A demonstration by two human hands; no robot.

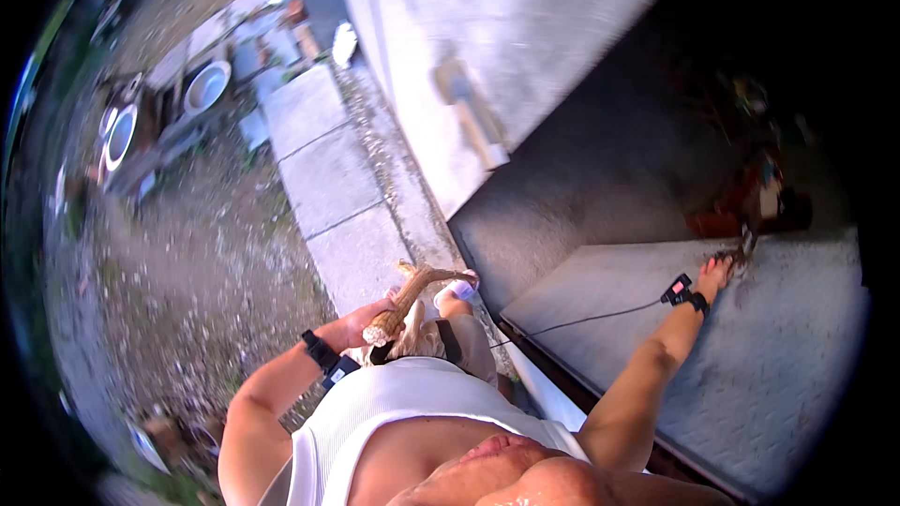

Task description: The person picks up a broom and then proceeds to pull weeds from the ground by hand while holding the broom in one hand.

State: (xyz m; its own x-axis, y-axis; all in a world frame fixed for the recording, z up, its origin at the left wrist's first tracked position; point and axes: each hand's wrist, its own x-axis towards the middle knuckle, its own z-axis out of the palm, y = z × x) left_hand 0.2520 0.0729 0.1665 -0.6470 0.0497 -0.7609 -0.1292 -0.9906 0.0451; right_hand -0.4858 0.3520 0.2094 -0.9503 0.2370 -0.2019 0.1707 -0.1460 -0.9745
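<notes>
Sunlit yard — pale wall (525, 28), paving slabs (323, 159), gravel ground (187, 262), dark doorway (750, 66).

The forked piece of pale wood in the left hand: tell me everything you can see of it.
The forked piece of pale brown wood is a short, rough branch, tan and dry-looking, with a lighter cut end facing the camera. Its far end splits into two stubby prongs. The left hand grips it near the cut end, holding it tilted up and away from the body, above the edge of the grey concrete paving. Nothing else touches it.

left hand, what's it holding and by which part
The left hand has its grip around the thick cut end of a pale brown forked piece of wood; the forked end points away from the person.
</notes>
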